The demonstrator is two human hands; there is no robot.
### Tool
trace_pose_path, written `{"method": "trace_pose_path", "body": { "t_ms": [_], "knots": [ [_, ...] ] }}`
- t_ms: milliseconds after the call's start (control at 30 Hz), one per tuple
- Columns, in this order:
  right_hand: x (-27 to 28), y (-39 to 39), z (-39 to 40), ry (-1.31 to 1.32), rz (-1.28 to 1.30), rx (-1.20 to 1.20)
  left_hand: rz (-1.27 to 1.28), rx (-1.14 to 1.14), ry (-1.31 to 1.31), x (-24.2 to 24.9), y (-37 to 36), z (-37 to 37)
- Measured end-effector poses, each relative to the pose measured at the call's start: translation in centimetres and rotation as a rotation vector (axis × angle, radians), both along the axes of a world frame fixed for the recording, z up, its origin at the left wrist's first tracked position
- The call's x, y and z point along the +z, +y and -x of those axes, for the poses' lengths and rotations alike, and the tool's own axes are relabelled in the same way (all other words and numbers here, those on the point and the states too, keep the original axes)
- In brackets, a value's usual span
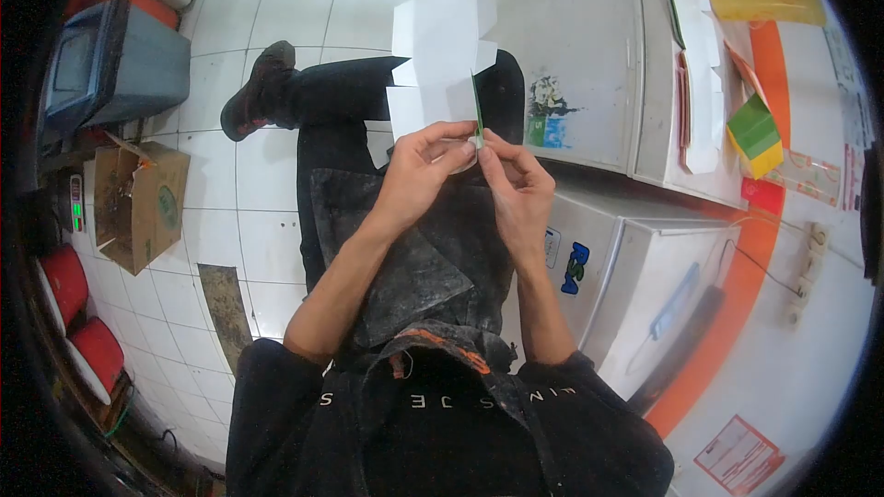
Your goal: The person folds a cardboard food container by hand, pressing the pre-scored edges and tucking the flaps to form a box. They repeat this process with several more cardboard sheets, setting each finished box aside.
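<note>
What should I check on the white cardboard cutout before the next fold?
1. Left hand grips the lower edge of the white cardboard cutout: ok.
2. Right hand pinches the same edge, beside the green strip: ok.
3. Cutout held over the lap, touching nothing else: ok.
4. Upper flaps flat and unfolded: ok.
5. Crease line under the fingers: cannot tell, hidden.
6. Finished green and yellow box on the white appliance top to the right, apart from the hands: ok.
</note>
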State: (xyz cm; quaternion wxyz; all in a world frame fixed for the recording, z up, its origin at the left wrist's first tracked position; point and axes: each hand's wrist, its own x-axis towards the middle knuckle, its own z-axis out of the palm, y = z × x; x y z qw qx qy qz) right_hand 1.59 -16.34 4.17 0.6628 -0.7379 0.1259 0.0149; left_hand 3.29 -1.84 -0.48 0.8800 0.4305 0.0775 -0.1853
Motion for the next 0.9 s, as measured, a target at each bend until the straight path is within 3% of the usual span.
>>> {"method": "trace_pose_path", "body": {
  "t_ms": [100,167,300,367,400,467,533,633,700,733,800,867,900],
  "knots": [
    [0.2,-0.6,0.1,0.025,-0.044,0.035,-0.041,-0.028,-0.039,-0.3,0.2,-0.1],
    [1.0,-0.8,0.0,-0.205,0.516,0.277,-0.024,-0.027,-0.020,-0.8,0.3,0.0],
    [1.3,-0.3,0.2,-0.219,0.533,0.328,0.033,-0.041,0.036,-0.7,0.9,-0.1],
    [0.2,-0.4,0.5,0.041,0.086,0.159,-0.004,-0.048,0.026,-0.9,1.0,-0.1],
    [-0.1,-0.4,0.5,0.040,0.084,0.162,-0.039,-0.060,0.019,-1.0,0.9,-0.1],
    [-0.4,-0.2,0.7,-0.243,0.463,0.247,-0.019,-0.037,-0.008,-1.8,0.7,-0.1],
    [-0.2,0.2,0.7,-0.188,0.400,0.193,0.005,-0.026,-0.038,-1.2,0.5,-0.3],
    [-0.2,-0.4,-0.1,-0.098,0.346,0.071,-0.202,-0.059,-0.035,1.5,1.3,-0.2],
    [0.5,-1.2,-1.5,-0.102,0.334,-0.050,-0.906,-0.058,-0.739,3.7,2.6,0.1],
    [0.5,-1.7,-2.1,-0.163,0.333,-0.073,-0.906,-0.058,-0.740,3.6,3.0,0.4],
    [1.8,-2.3,-2.9,-0.106,0.273,-0.054,-1.279,-0.222,-0.913,3.1,4.0,0.7],
    [2.2,-1.5,-3.3,-0.137,0.182,-0.036,-1.368,-0.163,-0.971,2.5,4.2,0.7],
    [2.4,-1.1,-3.4,-0.163,0.093,-0.016,-1.240,-0.095,-0.797,2.3,4.1,0.8]
  ]
}}
